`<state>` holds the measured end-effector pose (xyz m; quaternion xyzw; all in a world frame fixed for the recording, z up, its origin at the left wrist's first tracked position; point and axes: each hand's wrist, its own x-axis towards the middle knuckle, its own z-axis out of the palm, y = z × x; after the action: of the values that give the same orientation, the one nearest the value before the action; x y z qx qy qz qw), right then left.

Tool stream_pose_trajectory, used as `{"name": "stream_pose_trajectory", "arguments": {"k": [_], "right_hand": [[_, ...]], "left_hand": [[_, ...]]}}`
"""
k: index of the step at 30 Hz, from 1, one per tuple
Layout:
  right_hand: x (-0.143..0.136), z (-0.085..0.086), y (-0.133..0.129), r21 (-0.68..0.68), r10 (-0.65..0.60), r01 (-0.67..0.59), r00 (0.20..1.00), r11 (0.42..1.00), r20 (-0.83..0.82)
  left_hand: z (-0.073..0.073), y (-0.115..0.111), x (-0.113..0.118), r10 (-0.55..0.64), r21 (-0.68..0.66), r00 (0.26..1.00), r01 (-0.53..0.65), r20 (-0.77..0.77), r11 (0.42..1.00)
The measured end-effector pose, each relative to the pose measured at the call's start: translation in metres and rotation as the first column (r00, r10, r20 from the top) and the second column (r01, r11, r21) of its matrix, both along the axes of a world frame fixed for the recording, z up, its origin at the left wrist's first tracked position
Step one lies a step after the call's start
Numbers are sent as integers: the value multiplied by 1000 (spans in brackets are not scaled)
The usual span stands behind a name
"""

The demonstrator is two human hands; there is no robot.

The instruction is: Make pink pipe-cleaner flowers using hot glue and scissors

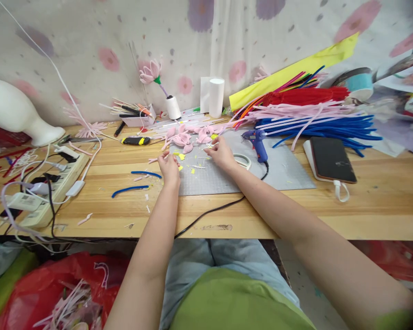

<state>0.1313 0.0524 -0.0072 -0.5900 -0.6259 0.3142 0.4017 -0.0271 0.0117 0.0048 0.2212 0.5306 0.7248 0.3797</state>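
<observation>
Across our wooden counter (330, 211), the widest thing before us, a grey cutting mat (289, 172) lies under our work. Beyond its far right edge we have heaped fuzzy stems: red stems (303, 96), pink stems (296, 111) and blue stems (323, 130). Along the mat's far left part sit our curled pink shapes (181, 140), the pieces that seem to matter most. Our left hand (170, 168) is at the mat's left edge, fingers curled close together; we cannot tell whether that grip holds anything. Our right hand (223, 155) is over the mat's far middle, its grip narrow above thin pale bits, though whether it pinches one we cannot tell. On the mat's right half rests our blue glue gun (257, 144). Smallest are the yellow scraps (181, 156) dotted about the mat's left half. We judge the step in hand to be sorting small pieces by the pink shapes; the next move calls for a light fingertip pinch, leaving those soft curls uncrushed.
</observation>
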Motion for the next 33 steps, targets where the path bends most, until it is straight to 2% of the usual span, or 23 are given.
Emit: {"name": "stream_pose_trajectory", "arguments": {"k": [5,7,10,12,16,21,23,25,27,30,33], "right_hand": [[-8,-1,18,-73,-4,1,999,997,-46],[-9,2,18,-58,18,-13,996,998,82],[-7,8,13,-28,56,-49,949,998,312],[-3,12,9,-20,76,-74,928,997,364],[8,16,6,-5,134,-140,935,990,329],[27,14,1,21,136,-147,954,989,268],[34,9,-2,58,126,-146,957,988,260],[38,3,-6,95,113,-140,961,986,251],[40,-3,-8,111,92,-120,969,987,227],[42,-9,-9,110,77,-94,985,989,154],[43,-9,-9,92,74,-82,993,992,89]], "left_hand": [[-5,-1,3,-19,7,996,20,-84,1000],[-6,-2,3,-21,-18,991,19,-130,1000],[-7,-1,3,-33,-64,985,22,-169,998],[-7,-1,3,-44,-70,979,31,-197,997],[-9,-2,3,-87,-34,955,80,-284,996],[-14,-3,3,-107,0,890,120,-444,993],[-14,-2,3,-117,2,821,142,-558,990],[-12,0,6,-149,-9,705,198,-693,980],[-7,4,11,-209,-55,541,286,-815,957],[0,13,21,-330,-193,273,428,-904,883],[2,22,29,-378,-289,93,489,-921,823]]}}
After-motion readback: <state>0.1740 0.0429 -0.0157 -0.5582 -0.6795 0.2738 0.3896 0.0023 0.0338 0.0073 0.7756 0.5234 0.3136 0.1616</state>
